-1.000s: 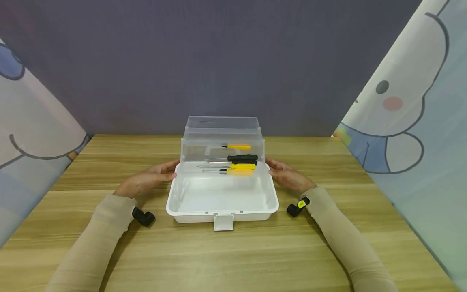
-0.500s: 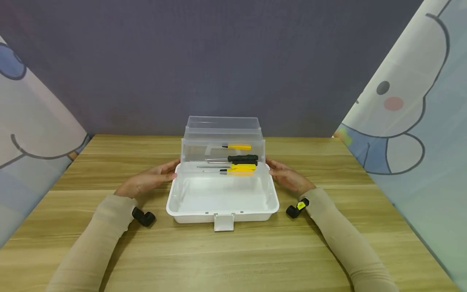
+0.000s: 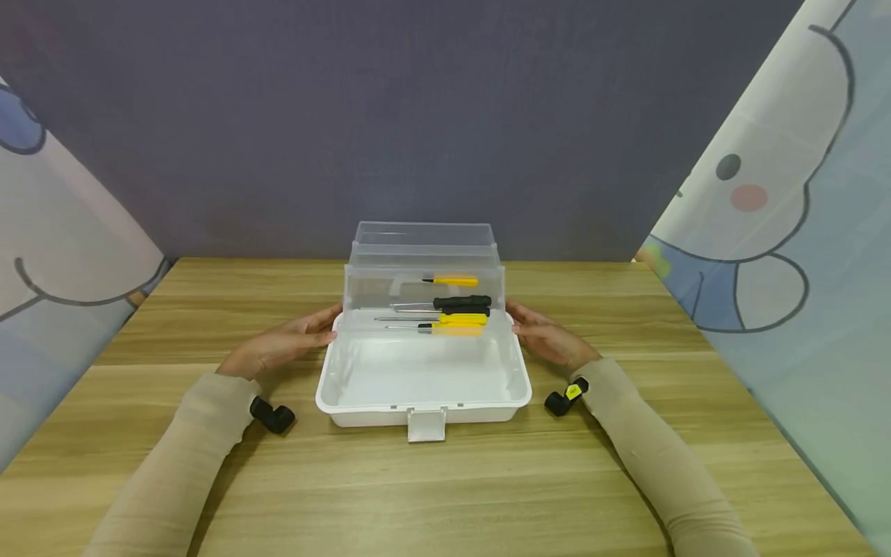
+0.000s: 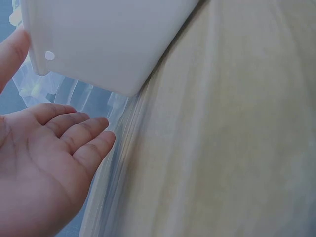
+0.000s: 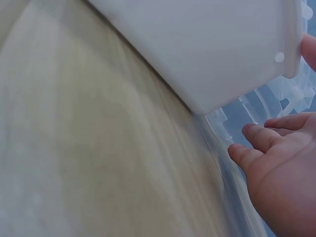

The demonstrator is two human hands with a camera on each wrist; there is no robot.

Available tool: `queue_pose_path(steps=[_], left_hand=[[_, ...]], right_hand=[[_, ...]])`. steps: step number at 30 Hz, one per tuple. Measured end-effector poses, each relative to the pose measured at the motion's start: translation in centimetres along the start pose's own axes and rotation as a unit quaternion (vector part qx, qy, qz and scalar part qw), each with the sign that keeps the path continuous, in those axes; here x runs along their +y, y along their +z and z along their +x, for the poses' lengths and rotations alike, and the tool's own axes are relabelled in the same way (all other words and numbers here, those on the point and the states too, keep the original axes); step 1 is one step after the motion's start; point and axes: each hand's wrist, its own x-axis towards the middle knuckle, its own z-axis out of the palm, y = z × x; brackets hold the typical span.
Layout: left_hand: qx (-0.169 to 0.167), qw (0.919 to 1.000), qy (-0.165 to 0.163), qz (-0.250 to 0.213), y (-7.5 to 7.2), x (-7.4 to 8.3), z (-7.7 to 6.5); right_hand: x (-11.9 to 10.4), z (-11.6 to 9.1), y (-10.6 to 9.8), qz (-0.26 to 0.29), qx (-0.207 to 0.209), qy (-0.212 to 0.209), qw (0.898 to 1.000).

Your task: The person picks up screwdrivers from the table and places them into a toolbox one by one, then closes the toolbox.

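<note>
A white toolbox [image 3: 425,375] stands with its lid raised, its clear stepped trays [image 3: 425,255] fanned out at the back. Black-handled screwdrivers [image 3: 462,302] and yellow-handled screwdrivers [image 3: 462,318] lie in the trays. My left hand [image 3: 278,344] is at the box's left rear corner; in the left wrist view its thumb [image 4: 14,52] touches the rim while the fingers extend loosely behind the box. Mirroring it, my right hand [image 3: 553,340] has its thumb [image 5: 308,49] at the right rim, fingers relaxed and apart from the wall. Neither hand curls round anything.
The box rests on a wood-grain table [image 3: 431,503], with its front latch [image 3: 426,425] hanging down. A dark wall [image 3: 431,116] rises behind the table. Cartoon-printed curtains [image 3: 766,193] border both sides. A small black camera is worn on each wrist.
</note>
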Motion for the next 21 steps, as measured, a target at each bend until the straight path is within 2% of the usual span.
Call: queue_pose_path(steps=[13,21], left_hand=[[0.005,0.9998,-0.013,-0.011,0.15,0.05,-0.08],[0.004,0.9999,-0.007,-0.014,0.19,0.22,-0.05]], right_hand=[[0.08,0.13,0.03,0.004,0.008,0.008,1.0],[0.08,0.03,-0.02,-0.007,0.01,0.01,1.0]])
